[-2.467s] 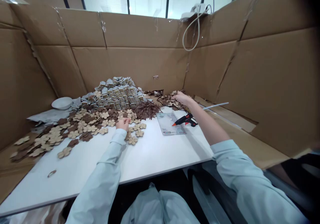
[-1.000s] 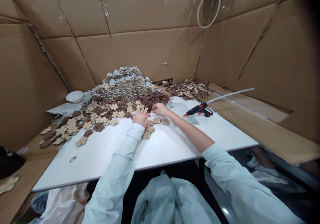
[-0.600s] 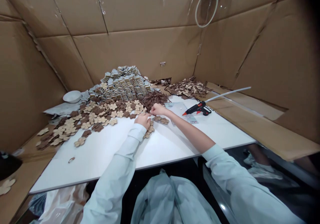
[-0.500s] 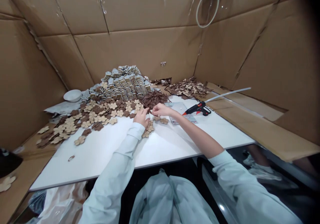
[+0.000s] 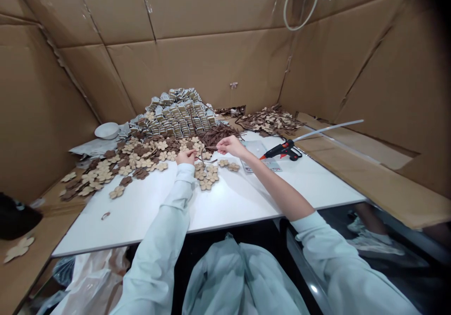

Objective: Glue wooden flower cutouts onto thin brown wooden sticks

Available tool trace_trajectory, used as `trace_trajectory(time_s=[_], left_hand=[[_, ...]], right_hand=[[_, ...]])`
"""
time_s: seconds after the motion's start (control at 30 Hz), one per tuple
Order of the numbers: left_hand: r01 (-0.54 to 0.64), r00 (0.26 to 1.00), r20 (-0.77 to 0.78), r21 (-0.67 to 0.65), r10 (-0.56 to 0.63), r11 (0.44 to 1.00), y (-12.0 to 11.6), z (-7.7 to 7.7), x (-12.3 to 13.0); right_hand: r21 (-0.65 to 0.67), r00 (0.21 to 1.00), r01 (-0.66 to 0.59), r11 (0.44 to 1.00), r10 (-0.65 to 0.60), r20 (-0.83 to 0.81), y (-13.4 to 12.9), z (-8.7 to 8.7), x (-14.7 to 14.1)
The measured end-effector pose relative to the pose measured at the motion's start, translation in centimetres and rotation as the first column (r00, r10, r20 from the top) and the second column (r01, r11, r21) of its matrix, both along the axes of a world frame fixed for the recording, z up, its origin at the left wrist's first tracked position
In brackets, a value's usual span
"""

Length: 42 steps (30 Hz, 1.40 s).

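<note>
A thin brown strip [image 5: 210,148] spans the gap between my hands. My left hand [image 5: 186,157] is closed on its left end, at the front edge of the flower pile. The other end is pinched in the fingertips of my right hand [image 5: 230,146]. Just below them, a cluster of beige flower cutouts [image 5: 207,178] lies on the white table [image 5: 239,202], with a pair of similar flowers [image 5: 228,165] to its right. Behind my right hand rises a heap of brown strips [image 5: 217,134].
Beige and brown flowers [image 5: 102,172] spread across the left. Stacked small packets [image 5: 179,118] and a white bowl [image 5: 106,130] stand behind. A black glue gun [image 5: 282,150] with a long glue stick lies right, before another mixed pile [image 5: 271,120]. Cardboard walls [image 5: 211,61] enclose the table.
My hands have moved apart, the left one going left and uncovering the flower cluster. The brown strip now shows stretched between them. The camera view has shifted slightly.
</note>
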<state>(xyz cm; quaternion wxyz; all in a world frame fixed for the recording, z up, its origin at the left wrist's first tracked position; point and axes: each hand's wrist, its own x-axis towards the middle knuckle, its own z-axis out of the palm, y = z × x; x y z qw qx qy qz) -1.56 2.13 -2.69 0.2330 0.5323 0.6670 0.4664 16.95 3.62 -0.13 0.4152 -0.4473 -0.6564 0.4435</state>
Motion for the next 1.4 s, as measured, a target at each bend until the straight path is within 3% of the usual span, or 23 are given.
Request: trace_trajectory(time_s=[0.07, 0.1, 0.17, 0.23, 0.3, 0.37, 0.4, 0.43, 0.57, 0.67, 0.73, 0.8, 0.87, 0.97, 1.17, 1.3, 1.4], left_hand=[[-0.057, 0.996, 0.062, -0.068, 0.061, 0.996, 0.6, -0.1, -1.0], [-0.08, 0.997, 0.018, -0.07, 0.081, 0.994, 0.7, -0.1, -1.5], [-0.122, 0.98, -0.153, 0.021, 0.124, 0.992, 0.5, 0.0, -1.8], [-0.098, 0.937, -0.31, 0.203, 0.159, 0.974, -0.2, 0.3, -1.3], [0.058, 0.907, -0.41, 0.336, 0.091, 0.94, -1.2, 0.8, 0.0], [0.325, 0.856, -0.5, 0.323, -0.132, 0.889, -2.2, 1.3, 1.7], [0.396, 0.835, -0.508, 0.289, -0.21, 0.872, -2.7, 1.6, 2.6], [0.387, 0.844, -0.484, 0.256, -0.229, 0.886, -3.1, 1.9, 3.3], [0.111, 0.96, -0.272, 0.156, -0.066, 0.982, -3.7, 2.9, 4.8], [0.125, 0.992, -0.021, 0.044, -0.124, 0.991, -3.3, 3.4, 5.0], [0.245, 0.936, 0.27, -0.042, -0.225, 0.969, -2.9, 3.7, 5.3], [0.372, 0.794, 0.545, -0.086, -0.269, 0.924, -2.5, 3.9, 5.8], [0.435, 0.674, 0.692, -0.089, -0.259, 0.896, -2.3, 4.2, 6.4], [0.446, 0.629, 0.739, -0.088, -0.243, 0.891, -2.1, 4.7, 7.1], [0.416, 0.663, 0.717, -0.111, -0.217, 0.903, -2.1, 4.5, 7.4], [0.426, 0.678, 0.689, -0.086, -0.255, 0.9, -2.1, 3.4, 7.5], [0.381, 0.697, 0.682, -0.088, -0.223, 0.92, -2.0, 2.8, 7.4]], right_hand=[[0.038, 0.998, 0.055, 0.998, -0.055, 0.005, 0.3, -0.4, 0.2], [0.05, 0.998, 0.06, 0.997, -0.061, 0.01, 0.3, -0.5, 0.3], [0.062, 0.999, 0.028, 0.998, -0.03, 0.022, -0.2, -0.3, 0.6], [0.069, 0.999, -0.029, 0.997, 0.027, 0.031, -1.0, 0.2, 0.8], [0.084, 0.996, -0.089, 0.992, 0.086, 0.039, -1.9, 1.0, 0.9], [0.111, 0.989, -0.147, 0.983, 0.142, 0.052, -2.7, 1.8, 0.8], [0.128, 0.985, -0.171, 0.977, 0.165, 0.056, -3.1, 2.2, 0.8], [0.145, 0.982, -0.186, 0.972, 0.18, 0.053, -3.4, 2.5, 0.8], [0.188, 0.99, -0.12, 0.975, 0.131, -0.046, -4.1, 3.4, 1.3], [0.207, 0.992, -0.033, 0.978, 0.057, -0.111, -4.2, 3.5, 2.0], [0.213, 0.992, 0.022, 0.977, 0.006, -0.13, -4.3, 3.3, 2.6], [0.197, 0.988, 0.064, 0.978, -0.034, -0.153, -4.5, 3.1, 3.2], [0.152, 0.982, 0.085, 0.985, -0.057, -0.178, -4.7, 2.8, 3.6], [0.064, 0.98, 0.087, 0.994, -0.073, -0.187, -5.2, 2.2, 4.0], [-0.067, 0.977, 0.092, 0.994, -0.103, -0.184, -5.5, 0.1, 3.9], [-0.075, 0.98, 0.065, 0.995, -0.078, -0.184, -5.0, -1.2, 3.5], [-0.05, 0.991, 0.05, 0.997, -0.056, -0.124, -5.1, -1.2, 3.2]])
